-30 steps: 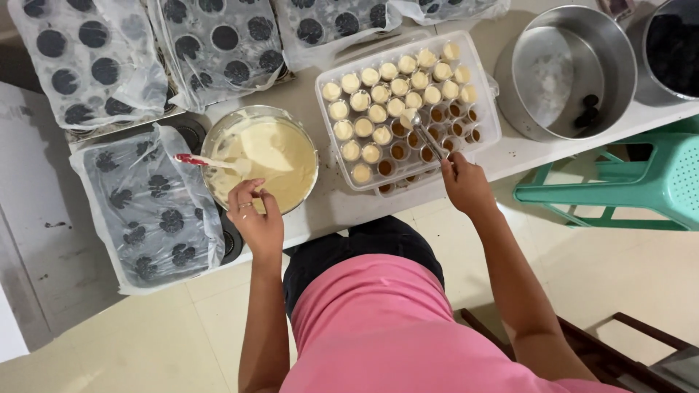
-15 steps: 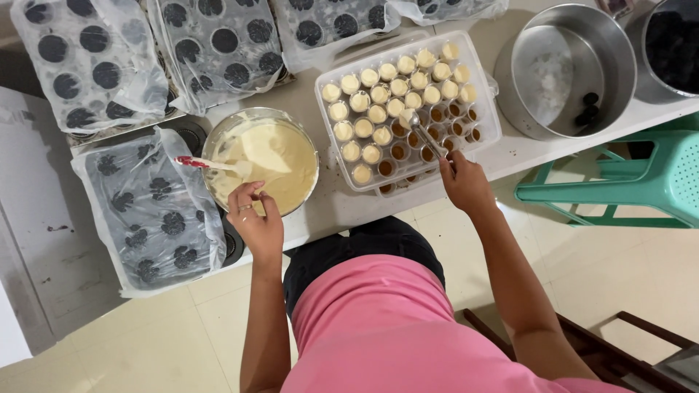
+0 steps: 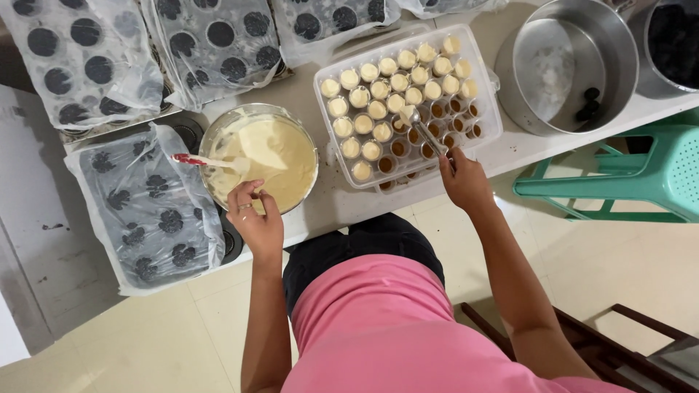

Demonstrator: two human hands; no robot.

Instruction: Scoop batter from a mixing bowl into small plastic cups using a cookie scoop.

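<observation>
The right hand (image 3: 466, 182), grip pinching the spoon (image 3: 424, 131), is holding it over the cups as before; left hand (image 3: 255, 218) is still gripping the bowl (image 3: 218, 127) rim.

Relative to the mixing bowl (image 3: 259, 159) of pale batter: one bowl, with one red-handled spatula (image 3: 207, 161) lying in it. Right of the bowl stands one clear tray (image 3: 408, 102) of small cups, about thirty in all; roughly twenty are filled pale, about ten show brown bottoms. One spoon (image 3: 422, 129) hangs over that tray. Farther right are two round metal pans (image 3: 571, 65). Left of and above the bowl lie four plastic-wrapped trays (image 3: 145, 204) of dark rounds fully in sight. Two hands are at work.
</observation>
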